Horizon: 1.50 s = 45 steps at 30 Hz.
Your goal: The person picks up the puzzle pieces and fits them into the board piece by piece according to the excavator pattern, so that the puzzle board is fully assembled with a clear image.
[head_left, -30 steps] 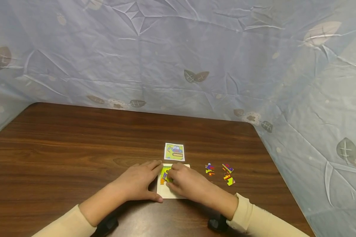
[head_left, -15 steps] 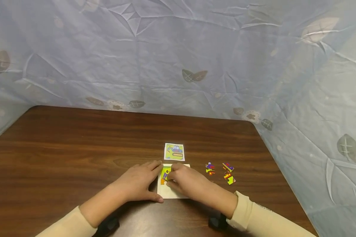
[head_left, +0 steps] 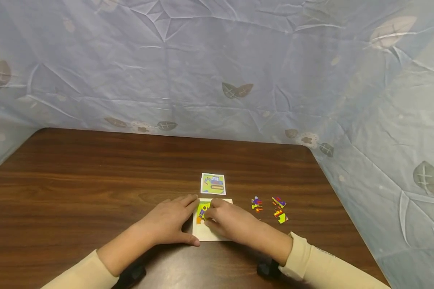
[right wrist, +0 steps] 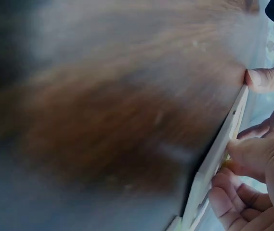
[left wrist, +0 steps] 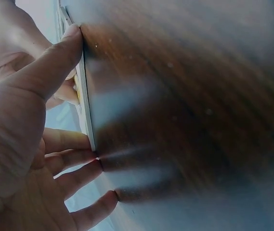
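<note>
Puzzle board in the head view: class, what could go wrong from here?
The right grip hides part of the puzzle board, so a piece under it could sit crooked unnoticed.

The left grip touches the board's left edge; if it lifts, the board might slide on the table.

The loose pieces lie just beyond the right forearm, which could nudge them if it swings that way.

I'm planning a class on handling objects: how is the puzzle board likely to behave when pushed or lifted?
The board looks thin and straight-edged, so it is probably stiff and light. Lying flat on the table, it should slide rather than roll or tip. The table's sheen hints it may slip easily, though the left hand at its edge could steady it.
</note>
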{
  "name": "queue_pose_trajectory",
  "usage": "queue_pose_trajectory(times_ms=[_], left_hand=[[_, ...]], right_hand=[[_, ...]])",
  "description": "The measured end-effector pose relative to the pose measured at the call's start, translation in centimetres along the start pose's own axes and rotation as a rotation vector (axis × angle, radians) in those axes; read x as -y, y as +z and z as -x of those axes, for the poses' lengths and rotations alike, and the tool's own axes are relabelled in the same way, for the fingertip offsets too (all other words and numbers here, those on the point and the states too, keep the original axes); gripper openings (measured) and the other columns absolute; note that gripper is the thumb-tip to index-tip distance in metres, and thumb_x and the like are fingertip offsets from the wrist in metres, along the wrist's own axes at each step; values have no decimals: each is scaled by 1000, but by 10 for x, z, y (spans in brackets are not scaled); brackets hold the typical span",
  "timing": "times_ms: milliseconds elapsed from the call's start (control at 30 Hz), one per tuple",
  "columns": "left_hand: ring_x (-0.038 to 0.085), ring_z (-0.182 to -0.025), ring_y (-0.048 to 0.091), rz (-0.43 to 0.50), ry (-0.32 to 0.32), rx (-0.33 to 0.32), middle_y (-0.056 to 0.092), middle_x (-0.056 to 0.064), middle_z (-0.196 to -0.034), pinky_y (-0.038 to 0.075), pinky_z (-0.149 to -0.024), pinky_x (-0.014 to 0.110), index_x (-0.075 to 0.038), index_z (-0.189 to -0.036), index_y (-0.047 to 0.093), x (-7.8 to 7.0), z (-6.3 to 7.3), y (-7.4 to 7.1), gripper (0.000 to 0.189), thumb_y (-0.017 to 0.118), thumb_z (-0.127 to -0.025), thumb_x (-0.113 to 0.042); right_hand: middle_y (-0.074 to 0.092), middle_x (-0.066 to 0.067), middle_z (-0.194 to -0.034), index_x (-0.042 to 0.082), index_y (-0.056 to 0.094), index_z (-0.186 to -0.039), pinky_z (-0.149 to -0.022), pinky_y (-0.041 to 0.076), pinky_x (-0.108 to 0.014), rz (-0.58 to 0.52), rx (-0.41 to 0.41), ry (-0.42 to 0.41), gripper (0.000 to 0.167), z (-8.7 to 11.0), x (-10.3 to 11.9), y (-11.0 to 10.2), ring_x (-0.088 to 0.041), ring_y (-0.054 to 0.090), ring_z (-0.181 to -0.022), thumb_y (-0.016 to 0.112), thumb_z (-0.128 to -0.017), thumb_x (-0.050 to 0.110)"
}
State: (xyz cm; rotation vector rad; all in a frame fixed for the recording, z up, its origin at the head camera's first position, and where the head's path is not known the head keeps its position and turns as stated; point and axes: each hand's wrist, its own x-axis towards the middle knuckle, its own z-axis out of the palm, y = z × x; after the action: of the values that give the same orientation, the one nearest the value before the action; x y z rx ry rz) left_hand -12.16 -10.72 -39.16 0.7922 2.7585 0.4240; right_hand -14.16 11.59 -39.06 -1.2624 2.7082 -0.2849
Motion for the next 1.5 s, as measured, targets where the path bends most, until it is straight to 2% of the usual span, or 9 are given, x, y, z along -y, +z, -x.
queue_pose_trajectory(times_ms=[267, 400, 533, 600, 767, 900, 1100, 1300, 1500], left_hand=[[41, -152, 43, 11, -1, -10, 43, 18, -165, 41, -116, 70, -1, -157, 45, -1, 0, 0, 108, 82, -79, -66], [41, -153, 42, 18, -10, -4, 43, 18, -166, 41, -116, 70, -1, -157, 45, 0, 1, 0, 108, 82, -79, -65], [41, -153, 43, 19, -7, -7, 43, 18, -165, 41, -116, 70, -1, -157, 45, 0, 1, 0, 108, 82, -79, -65], [41, -153, 43, 17, -5, -9, 44, 18, -165, 41, -116, 70, -1, -157, 45, 0, 1, 0, 108, 83, -79, -65], [41, -153, 42, 20, -11, -6, 43, 18, -166, 39, -118, 70, -1, -157, 44, -1, 1, 0, 109, 83, -78, -65], [40, -154, 41, 14, -9, -1, 42, 17, -166, 39, -118, 69, -2, -158, 44, -1, 0, 0, 109, 83, -79, -66], [40, -154, 41, 7, -12, 8, 42, 17, -167, 39, -119, 67, -2, -158, 43, -1, -1, -2, 109, 82, -79, -66], [40, -154, 40, 15, -23, 20, 41, 17, -167, 38, -120, 67, -3, -159, 43, -2, 1, -3, 109, 82, -79, -67], [40, -154, 40, 18, -21, 22, 41, 17, -167, 38, -120, 67, -3, -159, 42, -2, 1, -2, 109, 81, -80, -67]], right_hand=[[63, 0, -102, 6, 73, -128, -70, 51, -13, -70, 42, 27, 30, 6, -4, -4, -1, 54, -80, 69, -102, 22], [65, -1, -111, 7, 70, -133, -77, 55, -17, -111, 78, 31, 35, 9, -6, -7, -3, 59, -88, 67, -104, 25], [67, -2, -123, 8, 70, -133, -91, 60, -26, -137, 55, 37, 34, 16, -11, -10, -9, 66, -105, 67, -104, 25], [67, -2, -125, 8, 71, -131, -93, 60, -29, -151, 22, 53, 32, 22, -16, -13, -11, 67, -107, 67, -103, 24], [68, -2, -117, 8, 71, -124, -85, 60, -30, -176, -56, 124, 27, 41, -36, -21, -15, 67, -101, 71, -101, 22], [69, -3, -117, 9, 70, -121, -87, 61, -34, -165, -90, 173, 25, 60, -56, -26, -19, 70, -106, 73, -100, 22], [70, -5, -113, 6, 70, -117, -86, 61, -38, -133, -145, 233, 24, 82, -88, -28, -22, 69, -102, 77, -96, 17], [70, -4, -113, 6, 70, -115, -87, 61, -39, -143, -138, 280, 27, 91, -104, -24, -20, 68, -102, 80, -93, 18], [69, -3, -108, 5, 71, -113, -83, 60, -36, -117, -119, 262, 26, 90, -107, -21, -17, 66, -96, 80, -93, 19]])
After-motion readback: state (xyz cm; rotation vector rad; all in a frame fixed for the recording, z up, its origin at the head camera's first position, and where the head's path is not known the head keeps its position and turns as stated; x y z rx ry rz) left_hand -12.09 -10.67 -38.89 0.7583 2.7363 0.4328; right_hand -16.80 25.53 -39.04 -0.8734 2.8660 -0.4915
